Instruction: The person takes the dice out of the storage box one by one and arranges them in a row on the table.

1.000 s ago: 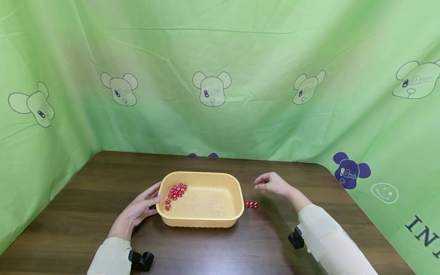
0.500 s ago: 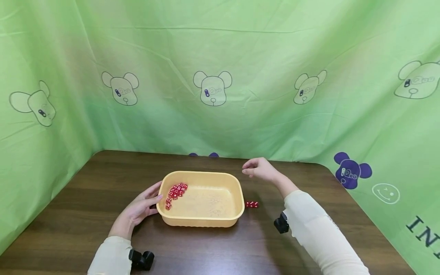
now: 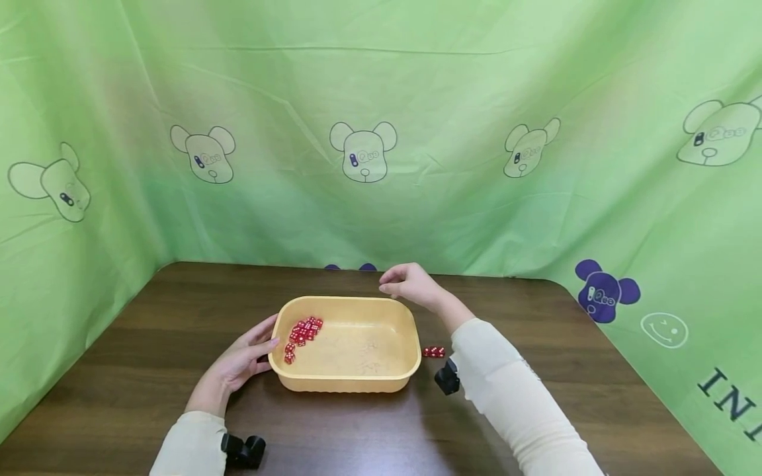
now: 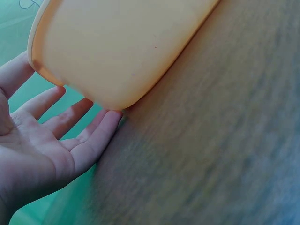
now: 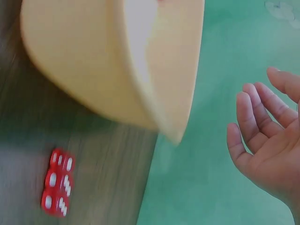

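Dice (image 3: 433,352), three in a row, lie on the tabletop (image 3: 333,433) by the right end of one yellow bin (image 3: 344,385); more red dice (image 3: 306,329), too crowded to count, cluster inside its left end. The left hand (image 3: 241,359) touches that end, fingers spread; the right hand (image 3: 413,285), fingers loosely bent and parted, hangs near its far right corner.

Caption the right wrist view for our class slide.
Right hand apart from a yellow tub, three red dice on the table.
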Demonstrator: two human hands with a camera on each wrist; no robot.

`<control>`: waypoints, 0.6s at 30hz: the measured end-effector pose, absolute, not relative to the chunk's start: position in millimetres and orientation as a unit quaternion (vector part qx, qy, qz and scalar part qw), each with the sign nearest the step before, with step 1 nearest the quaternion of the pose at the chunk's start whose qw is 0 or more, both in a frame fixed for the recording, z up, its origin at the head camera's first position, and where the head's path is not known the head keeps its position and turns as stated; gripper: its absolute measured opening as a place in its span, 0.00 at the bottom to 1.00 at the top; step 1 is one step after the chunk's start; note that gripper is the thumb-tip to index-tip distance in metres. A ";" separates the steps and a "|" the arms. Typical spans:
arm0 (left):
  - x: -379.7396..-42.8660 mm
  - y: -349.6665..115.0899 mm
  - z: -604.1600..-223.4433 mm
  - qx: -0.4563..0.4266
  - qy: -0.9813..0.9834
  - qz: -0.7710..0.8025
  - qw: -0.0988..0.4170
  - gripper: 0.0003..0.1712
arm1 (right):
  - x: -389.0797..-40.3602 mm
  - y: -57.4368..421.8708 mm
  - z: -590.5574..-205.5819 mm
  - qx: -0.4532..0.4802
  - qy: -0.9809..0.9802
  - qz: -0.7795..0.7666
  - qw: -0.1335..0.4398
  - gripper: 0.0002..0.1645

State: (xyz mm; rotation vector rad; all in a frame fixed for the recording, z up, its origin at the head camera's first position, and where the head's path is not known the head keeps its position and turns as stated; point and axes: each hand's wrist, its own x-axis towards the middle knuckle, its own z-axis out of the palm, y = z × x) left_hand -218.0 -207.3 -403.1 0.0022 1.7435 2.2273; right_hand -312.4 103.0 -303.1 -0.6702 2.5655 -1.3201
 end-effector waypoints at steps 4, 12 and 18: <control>-217.3 -207.4 -402.5 0.002 0.607 0.779 0.156 0.35 | -300.8 81.2 -294.2 -0.247 0.848 -0.457 0.100 0.12; -217.2 -209.2 -402.8 0.005 0.605 0.781 0.154 0.35 | -281.7 38.2 -286.3 -0.279 0.843 -0.445 0.117 0.10; -218.1 -208.0 -402.9 0.006 0.604 0.781 0.156 0.34 | -290.6 14.2 -311.5 -0.294 0.825 -0.464 0.132 0.12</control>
